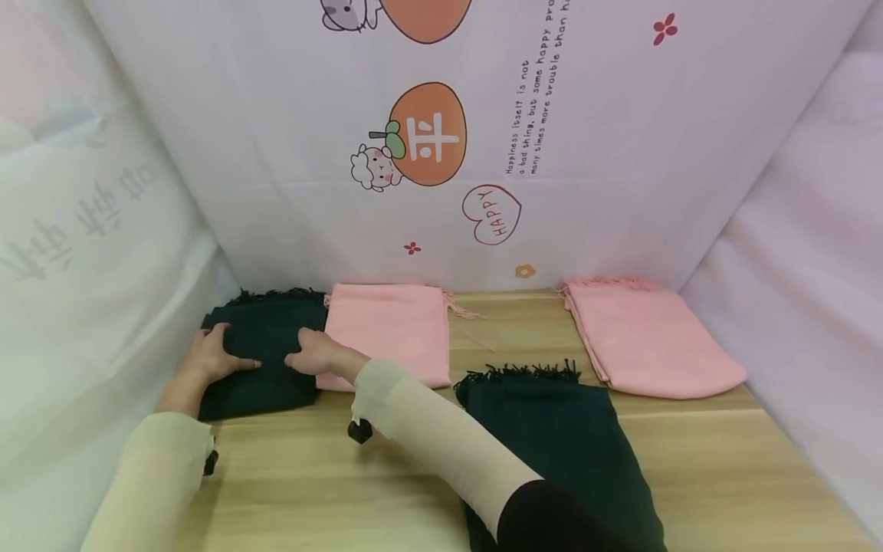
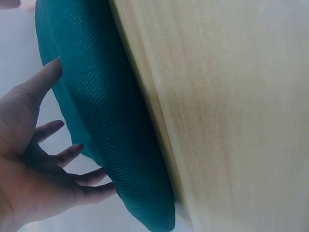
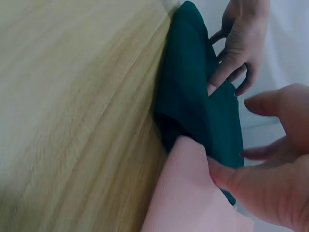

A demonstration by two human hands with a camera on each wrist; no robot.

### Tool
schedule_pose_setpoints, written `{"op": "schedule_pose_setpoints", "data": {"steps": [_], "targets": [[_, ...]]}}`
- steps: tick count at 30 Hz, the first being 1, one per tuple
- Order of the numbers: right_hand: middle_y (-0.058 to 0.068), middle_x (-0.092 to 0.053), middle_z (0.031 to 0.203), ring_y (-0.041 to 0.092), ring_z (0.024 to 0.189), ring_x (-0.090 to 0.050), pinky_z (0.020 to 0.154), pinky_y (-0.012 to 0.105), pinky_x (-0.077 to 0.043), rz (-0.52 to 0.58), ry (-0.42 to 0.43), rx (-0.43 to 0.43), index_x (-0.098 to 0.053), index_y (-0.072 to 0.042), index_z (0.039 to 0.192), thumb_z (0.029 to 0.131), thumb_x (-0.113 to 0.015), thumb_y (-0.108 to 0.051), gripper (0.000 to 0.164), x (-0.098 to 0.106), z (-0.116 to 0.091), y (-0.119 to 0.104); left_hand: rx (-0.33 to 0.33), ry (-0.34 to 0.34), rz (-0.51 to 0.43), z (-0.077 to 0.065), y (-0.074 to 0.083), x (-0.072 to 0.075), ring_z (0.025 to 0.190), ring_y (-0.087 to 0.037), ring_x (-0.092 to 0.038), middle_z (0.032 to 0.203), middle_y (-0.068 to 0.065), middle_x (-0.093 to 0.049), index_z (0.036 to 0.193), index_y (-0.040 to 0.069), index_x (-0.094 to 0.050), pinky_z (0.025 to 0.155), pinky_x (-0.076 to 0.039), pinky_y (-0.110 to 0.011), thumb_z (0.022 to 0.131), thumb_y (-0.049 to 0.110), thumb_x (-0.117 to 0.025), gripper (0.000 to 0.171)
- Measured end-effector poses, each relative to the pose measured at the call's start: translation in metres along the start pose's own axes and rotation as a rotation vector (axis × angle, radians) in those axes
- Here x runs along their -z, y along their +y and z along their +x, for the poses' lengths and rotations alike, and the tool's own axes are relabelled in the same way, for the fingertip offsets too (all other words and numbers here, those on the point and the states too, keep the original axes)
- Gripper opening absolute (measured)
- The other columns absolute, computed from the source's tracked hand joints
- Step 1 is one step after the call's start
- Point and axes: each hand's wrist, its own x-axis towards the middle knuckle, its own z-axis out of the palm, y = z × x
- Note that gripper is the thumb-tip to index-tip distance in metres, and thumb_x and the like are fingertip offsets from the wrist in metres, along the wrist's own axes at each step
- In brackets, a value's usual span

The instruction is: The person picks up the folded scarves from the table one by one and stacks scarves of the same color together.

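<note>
A folded dark green fringed scarf (image 1: 272, 314) lies at the back left, its fringe toward the back wall. My left hand (image 1: 210, 356) rests on its left part with fingers and thumb spread, and the left wrist view shows the fingertips at the green cloth (image 2: 104, 96). Over its right side is my right hand (image 1: 313, 353), thumb and fingers apart, nothing held between them. In the right wrist view, one digit of the right hand (image 3: 270, 183) is right where the green cloth meets a folded pink scarf (image 1: 386, 330). That pink scarf sits directly beside the green one.
Another dark green scarf (image 1: 545, 437) lies front right of centre, partly under the right forearm in the head view. A second pink scarf (image 1: 648, 337) is at the back right. White printed cloth (image 1: 290, 153) walls the wooden table (image 1: 310, 483) on three sides.
</note>
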Motion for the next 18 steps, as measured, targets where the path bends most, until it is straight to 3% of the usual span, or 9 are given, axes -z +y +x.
{"op": "schedule_pose_setpoints", "data": {"steps": [4,9,13,16,18], "targets": [[0.002,-0.031,0.166,0.015,0.149,-0.033,0.119,0.031,-0.034,0.065,0.015,-0.066,-0.031,-0.006,0.160,0.106,-0.055,-0.034,0.065,-0.006,0.004,-0.002,0.007,-0.023,0.003,0.000,-0.004,0.000,0.133,-0.068,-0.021,0.146,-0.054,-0.013,0.152,-0.017,-0.016,0.108,-0.026,-0.075,0.086,0.046,-0.080,0.111],[0.005,-0.025,0.168,0.023,0.152,-0.028,0.119,0.041,-0.034,0.349,0.067,-0.150,-0.027,-0.007,0.161,0.103,-0.061,-0.032,0.071,-0.007,0.012,0.000,0.017,-0.040,0.010,0.005,-0.007,0.001,0.133,-0.068,-0.019,0.147,-0.053,-0.012,0.153,-0.016,-0.014,0.108,-0.025,-0.076,0.085,0.050,-0.079,0.115],[0.010,-0.034,0.163,0.031,0.144,-0.042,0.113,0.046,-0.042,0.528,0.142,-0.210,-0.029,-0.007,0.161,0.101,-0.066,-0.029,0.074,-0.008,0.016,0.004,0.027,-0.048,-0.002,0.007,-0.008,0.000,0.133,-0.072,-0.016,0.148,-0.053,-0.007,0.155,-0.014,-0.012,0.106,-0.024,-0.079,0.084,0.054,-0.079,0.119],[0.014,-0.041,0.158,0.033,0.135,-0.052,0.108,0.046,-0.047,0.560,0.157,-0.219,-0.030,-0.005,0.160,0.099,-0.068,-0.027,0.075,-0.009,0.017,0.009,0.041,-0.041,-0.022,0.006,-0.010,-0.001,0.132,-0.075,-0.014,0.149,-0.054,-0.004,0.156,-0.012,-0.008,0.105,-0.022,-0.080,0.082,0.055,-0.081,0.123],[0.015,-0.040,0.159,0.032,0.138,-0.049,0.110,0.045,-0.046,0.561,0.159,-0.210,-0.029,-0.004,0.160,0.099,-0.068,-0.025,0.075,-0.010,0.018,0.011,0.051,-0.034,-0.032,0.005,-0.010,-0.001,0.130,-0.075,-0.014,0.148,-0.055,-0.005,0.156,-0.012,-0.004,0.104,-0.023,-0.080,0.081,0.055,-0.082,0.128]]}}
